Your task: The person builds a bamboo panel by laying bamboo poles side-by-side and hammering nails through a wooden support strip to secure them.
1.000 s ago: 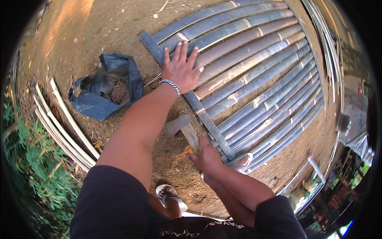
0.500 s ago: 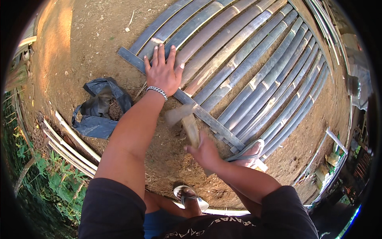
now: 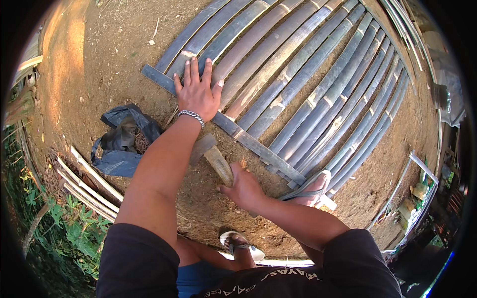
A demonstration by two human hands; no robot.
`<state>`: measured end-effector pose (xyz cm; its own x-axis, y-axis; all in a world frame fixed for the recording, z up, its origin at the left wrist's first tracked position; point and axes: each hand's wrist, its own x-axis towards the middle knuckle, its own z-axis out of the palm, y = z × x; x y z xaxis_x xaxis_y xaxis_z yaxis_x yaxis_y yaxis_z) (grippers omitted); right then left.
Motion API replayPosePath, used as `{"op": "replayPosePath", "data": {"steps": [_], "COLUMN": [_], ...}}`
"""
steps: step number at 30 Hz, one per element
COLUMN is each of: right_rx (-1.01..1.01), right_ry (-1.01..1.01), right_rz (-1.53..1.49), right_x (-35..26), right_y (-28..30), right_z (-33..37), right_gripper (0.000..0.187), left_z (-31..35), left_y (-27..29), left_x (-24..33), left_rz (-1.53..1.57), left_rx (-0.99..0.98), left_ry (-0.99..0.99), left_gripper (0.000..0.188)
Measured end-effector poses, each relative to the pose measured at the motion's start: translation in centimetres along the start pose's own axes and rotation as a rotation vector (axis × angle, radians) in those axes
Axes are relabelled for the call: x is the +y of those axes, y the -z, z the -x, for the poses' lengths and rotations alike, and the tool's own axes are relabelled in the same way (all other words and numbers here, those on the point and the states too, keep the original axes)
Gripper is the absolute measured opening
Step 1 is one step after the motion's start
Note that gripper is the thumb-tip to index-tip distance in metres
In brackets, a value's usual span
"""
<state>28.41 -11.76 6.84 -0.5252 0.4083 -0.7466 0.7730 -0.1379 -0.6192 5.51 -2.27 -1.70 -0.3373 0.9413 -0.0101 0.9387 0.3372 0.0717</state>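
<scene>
My left hand (image 3: 198, 97) lies with its fingers spread on the ends of the bamboo slats, by the crosspiece (image 3: 258, 150) of a slatted bamboo panel (image 3: 293, 89). A chain bracelet circles that wrist. In my right hand (image 3: 243, 188) is the wooden handle of a hammer (image 3: 218, 164), the fingers wrapped round it. Its broad, dull head is up beside my left forearm, apart from the crosspiece and partly hidden by the forearm. My sandalled foot (image 3: 313, 187) rests at the panel's near corner.
A dark plastic bag (image 3: 117, 161) lies rumpled on the bare soil to the left. Pale split bamboo strips (image 3: 92, 174) and green plants (image 3: 74, 228) sit below it. My other foot (image 3: 236, 242) stands on the ground near me. Poles and scrap line the right side.
The hammer has drawn back from the crosspiece toward my left forearm, its head now less blurred. My left hand stays on the slats. The whole view has shifted slightly.
</scene>
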Motion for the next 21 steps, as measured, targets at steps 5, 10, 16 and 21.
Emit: {"op": "replayPosePath", "data": {"steps": [5, 10, 16, 21], "right_rx": [0.094, 0.08, -0.1, -0.075], "right_ry": [-0.095, -0.112, -0.021, -0.171], "right_rz": [-0.187, -0.194, -0.049, -0.225], "right_x": [0.5, 0.1, 0.4, 0.8], "right_y": [-1.9, -2.0, -1.9, 1.6], "right_z": [0.7, 0.6, 1.9, 2.6], "right_gripper": [0.055, 0.054, 0.06, 0.055], "left_z": [-0.1, 0.0, 0.1, 0.2], "left_y": [0.2, 0.3, 0.2, -0.1], "left_x": [0.2, 0.1, 0.1, 0.0], "left_rz": [-0.009, -0.013, 0.002, 0.041], "left_rx": [-0.02, -0.028, -0.012, 0.036], "left_ry": [-0.002, 0.0, 0.013, 0.006], "left_gripper": [0.068, 0.068, 0.068, 0.067]}}
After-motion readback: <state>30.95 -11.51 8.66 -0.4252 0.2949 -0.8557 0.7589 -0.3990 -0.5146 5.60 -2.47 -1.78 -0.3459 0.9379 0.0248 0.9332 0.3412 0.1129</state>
